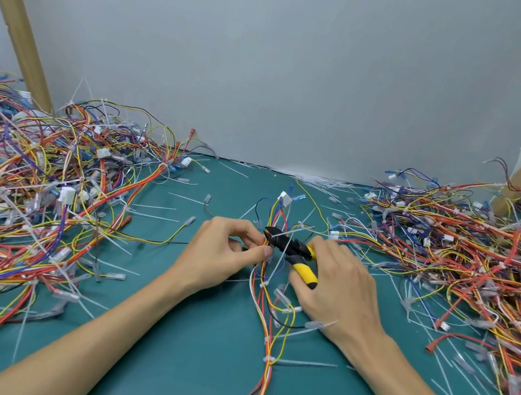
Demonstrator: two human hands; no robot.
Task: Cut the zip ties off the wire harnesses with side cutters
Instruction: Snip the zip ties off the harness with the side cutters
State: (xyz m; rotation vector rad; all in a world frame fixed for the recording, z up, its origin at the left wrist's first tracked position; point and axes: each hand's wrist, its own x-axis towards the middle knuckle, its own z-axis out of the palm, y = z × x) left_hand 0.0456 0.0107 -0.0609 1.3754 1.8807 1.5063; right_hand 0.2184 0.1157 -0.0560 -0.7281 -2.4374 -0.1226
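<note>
Left hand (224, 255) thumb and fingers pinch the wire harness (269, 341) mid-table. Right hand (338, 289) grips the side cutters (282, 242) by the yellow handles, jaws at a white zip tie (295, 230). Looks mid-task: uncut tie (269, 359) lower on this harness, cut tails (310, 181) along the table (189, 359) far edge, left pile (29, 177) and right pile (471, 255); can't tell which is finished.

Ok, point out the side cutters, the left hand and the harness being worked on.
side cutters (289, 246), head view, black pivot.
left hand (221, 253), head view, back of hand.
harness (266, 376), head view, bundle below hands.
</note>
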